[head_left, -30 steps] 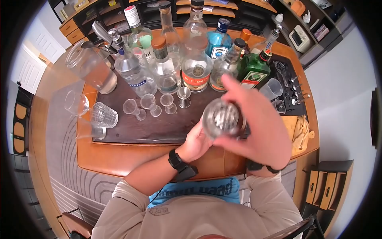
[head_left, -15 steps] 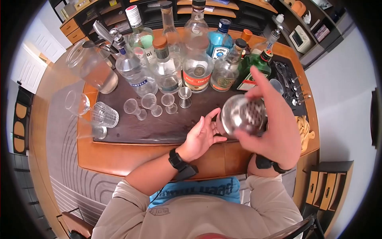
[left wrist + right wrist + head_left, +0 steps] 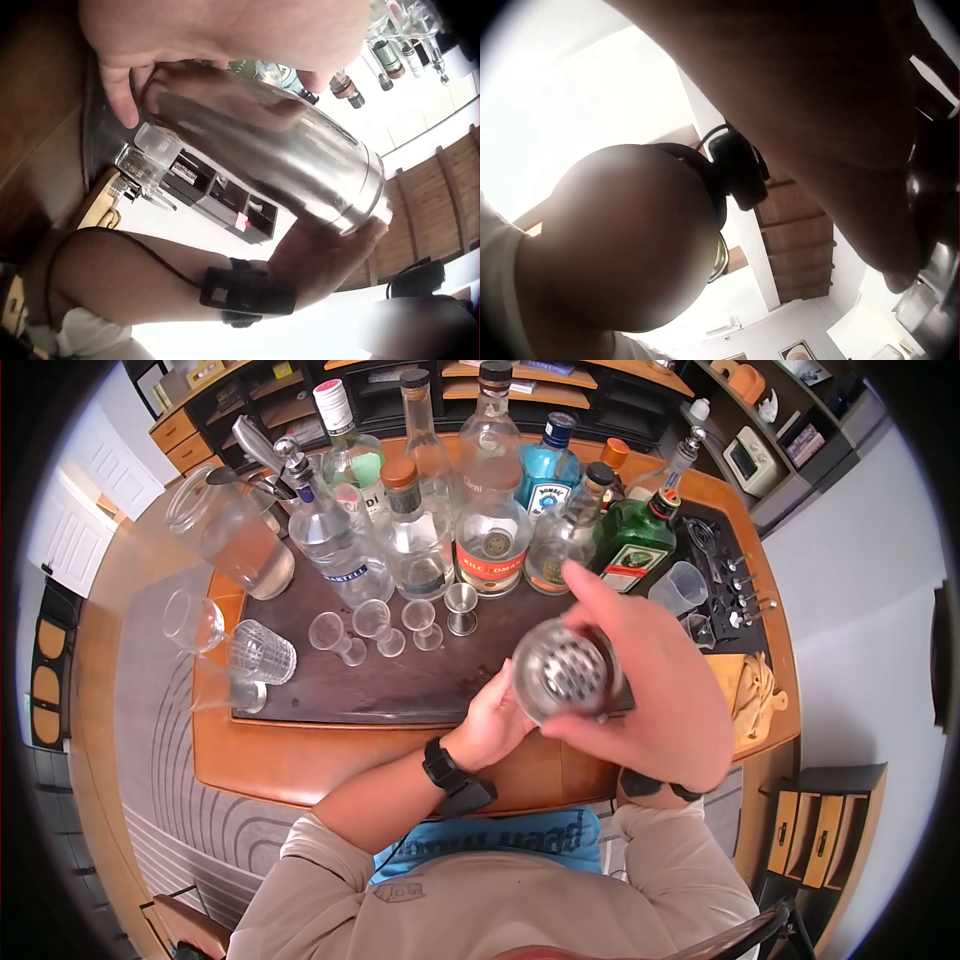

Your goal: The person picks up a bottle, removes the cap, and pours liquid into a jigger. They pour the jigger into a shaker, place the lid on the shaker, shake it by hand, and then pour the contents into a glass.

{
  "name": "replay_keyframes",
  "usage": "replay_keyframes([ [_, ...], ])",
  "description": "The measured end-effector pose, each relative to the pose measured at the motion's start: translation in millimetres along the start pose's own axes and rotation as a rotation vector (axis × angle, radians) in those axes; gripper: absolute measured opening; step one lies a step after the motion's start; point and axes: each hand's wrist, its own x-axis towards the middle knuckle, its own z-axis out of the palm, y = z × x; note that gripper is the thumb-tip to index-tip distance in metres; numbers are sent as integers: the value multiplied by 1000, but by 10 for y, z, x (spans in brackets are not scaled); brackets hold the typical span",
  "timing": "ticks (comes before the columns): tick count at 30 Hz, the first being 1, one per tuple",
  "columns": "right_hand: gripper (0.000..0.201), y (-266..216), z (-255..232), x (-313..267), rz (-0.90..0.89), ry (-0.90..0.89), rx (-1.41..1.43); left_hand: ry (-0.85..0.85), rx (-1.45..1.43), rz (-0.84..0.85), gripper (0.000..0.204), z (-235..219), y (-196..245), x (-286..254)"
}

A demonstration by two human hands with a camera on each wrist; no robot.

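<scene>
A steel cocktail shaker (image 3: 567,670) is tilted over the front of the table, its holed strainer top facing up in the head view. Around its upper part curl the thumb and fingers of my right hand (image 3: 655,685). My left hand (image 3: 493,715) lies against the shaker's lower side, palm toward it and thumb up. In the left wrist view the shaker's body (image 3: 277,154) slants below the left palm, with one left finger hanging past its base. The right hand (image 3: 322,259) holds its far end there. In the right wrist view the shaker is dark and mostly cut off.
Several bottles, including an orange-labelled one (image 3: 492,550) and a green one (image 3: 637,540), stand behind the hands. Small glasses (image 3: 372,625) and a metal jigger (image 3: 461,608) are ahead. A pitcher (image 3: 230,535) is left, bar tools (image 3: 745,595) and a cloth (image 3: 755,695) right.
My right hand moved the shaker right, away from my left hand, then back left against it. The left hand's spread fingers are now mostly behind the shaker.
</scene>
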Motion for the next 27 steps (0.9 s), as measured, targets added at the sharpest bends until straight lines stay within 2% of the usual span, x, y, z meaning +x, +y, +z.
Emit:
replay_keyframes([
  [1,104,62,26,13,7,1,2,0,0,-7,80,-90,-59,10],
  [3,103,145,67,35,129,142,-115,-86,-110,-59,83,-337,-201,46],
  [4,100,89,20,54,279,166,-63,-99,-105,-61,84,-396,-220,38],
  [5,100,77,-43,36,275,169,-65,-103,-102,-58,84,-374,-202,52],
  [7,105,76,-167,-66,195,35,-14,-43,-98,-50,82,-292,-191,43],
  [8,108,47,-177,-63,97,-22,40,-44,-97,-48,82,-205,-126,26],
  [9,108,35,-137,-37,98,-21,40,-5,-53,-29,81,-77,-42,-5],
  [11,112,0,17,18,-34,-12,33,31,-7,-26,81,-43,-46,-25],
  [13,113,45,78,47,5,43,36,-59,-79,12,79,-180,-136,-2],
  [15,112,81,72,68,240,156,-32,-68,-96,-9,79,-276,-180,40],
  [16,112,73,12,47,299,165,-63,-73,-115,-28,80,-318,-190,51],
  [17,112,73,-45,2,293,161,-61,-77,-135,-46,81,-341,-187,54],
  [20,111,-37,-170,-80,116,-39,44,-85,-101,-38,82,-235,-109,20],
  [21,111,-51,-117,-50,118,-38,42,-75,-76,-41,82,-161,-54,-2],
  [23,110,-24,0,4,-6,1,38,-67,-49,-49,82,-135,-42,-6],
  [25,109,32,6,35,20,30,-12,-122,-64,7,80,-216,-94,-1],
  [27,110,69,-10,38,147,89,5,-152,-110,3,79,-355,-171,24],
])
